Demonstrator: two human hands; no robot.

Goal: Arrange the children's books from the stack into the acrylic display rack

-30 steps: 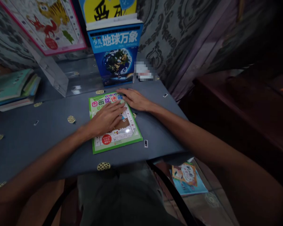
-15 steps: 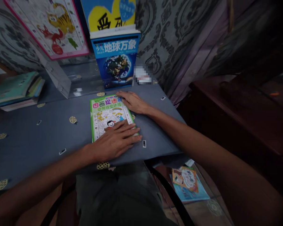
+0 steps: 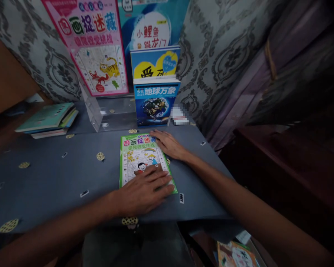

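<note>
Book with a green border (image 3: 141, 157), cover up, flat on the desk (image 3: 58, 174), close to the near edge and straight in front of the sitter. Long axis points away from the person, roughly toward the clear rack (image 3: 93, 111); title at the far end, short side facing the lap.

Left hand (image 3: 146, 191) is nearer the book's bottom end: palm down, fingers spread and straight, laid across the lower right part of the cover, pointing over to the right edge. Most of the book lies beyond that hand, on the rack side. Nothing gripped, as far as I can see.

Right hand (image 3: 168, 144) sits at the far right corner, coming in from the right, fingertips over the title's end. Fingers loosely extended, not closed; can't tell if the thumb is under the edge. From this hand, the book lies to the left and back toward the body. So the two hands split the right side: right far, left near. Left long edge is free.

Earth book (image 3: 156, 107) stands upright just past the top edge, apart from it. Book stack (image 3: 48, 118) well off left.
</note>
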